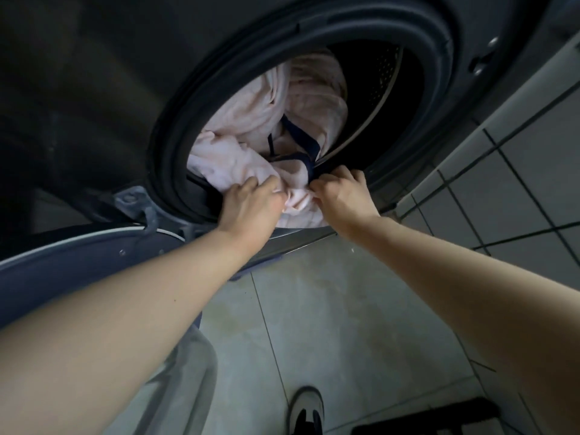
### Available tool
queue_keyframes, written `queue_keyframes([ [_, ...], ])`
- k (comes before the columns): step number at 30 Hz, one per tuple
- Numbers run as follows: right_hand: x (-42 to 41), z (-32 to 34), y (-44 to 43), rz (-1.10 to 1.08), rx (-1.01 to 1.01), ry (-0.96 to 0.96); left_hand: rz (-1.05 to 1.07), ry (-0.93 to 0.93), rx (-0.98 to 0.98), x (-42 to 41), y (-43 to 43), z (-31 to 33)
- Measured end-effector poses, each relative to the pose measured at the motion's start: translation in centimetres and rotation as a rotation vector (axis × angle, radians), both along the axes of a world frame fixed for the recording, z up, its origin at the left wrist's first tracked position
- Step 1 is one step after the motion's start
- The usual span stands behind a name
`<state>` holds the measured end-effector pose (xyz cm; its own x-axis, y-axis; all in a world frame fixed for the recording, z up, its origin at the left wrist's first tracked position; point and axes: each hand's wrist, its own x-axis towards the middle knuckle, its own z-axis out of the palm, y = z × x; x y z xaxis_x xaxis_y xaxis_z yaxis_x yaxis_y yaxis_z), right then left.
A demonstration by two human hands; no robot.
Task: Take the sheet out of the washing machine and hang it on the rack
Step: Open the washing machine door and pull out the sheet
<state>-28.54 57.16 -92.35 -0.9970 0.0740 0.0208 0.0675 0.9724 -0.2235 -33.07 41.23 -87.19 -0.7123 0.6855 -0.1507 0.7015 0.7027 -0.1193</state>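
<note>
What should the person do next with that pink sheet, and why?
Probably pull both hands slowly back, drawing the sheet out over the door seal. The left hand and right hand each grip its bunched front edge at the opening, most of it lies inside the drum, and a dark blue strap is tangled in it and might snag.

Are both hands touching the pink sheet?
Touching. The head view shows the left hand and right hand gripping bunched folds of the sheet.

The floor [329, 309] is carrying your washer [125, 58] at the far side and your shoe [306, 406] near; its drum [383, 73] is cradling the sheet [251, 120].
</note>
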Motion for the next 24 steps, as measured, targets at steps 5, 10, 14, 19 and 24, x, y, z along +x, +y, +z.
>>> queue_keyframes([
  [5, 6.8, 1.2, -0.7, 0.030, -0.098, -0.043, -0.060, -0.029, 0.274, 5.1, -2.3, 0.3],
  [10, 13.5, 4.8, -2.5, 0.107, -0.132, -0.052, 0.261, -0.287, 0.546, 9.8, -3.8, 1.8],
  [14, 17.9, 7.4, -3.7, 0.098, -0.207, -0.052, 0.621, -0.506, 0.840, 13.5, -4.2, 4.9],
  [19, 20.7, 9.8, -5.0, 0.051, -0.424, -0.031, 1.224, -0.634, 1.073, 14.8, -4.0, 6.1],
  [24, 22.0, 11.4, -6.1, 0.150, -0.452, -0.071, 1.612, -0.844, 1.022, 15.0, -2.9, 7.7],
])
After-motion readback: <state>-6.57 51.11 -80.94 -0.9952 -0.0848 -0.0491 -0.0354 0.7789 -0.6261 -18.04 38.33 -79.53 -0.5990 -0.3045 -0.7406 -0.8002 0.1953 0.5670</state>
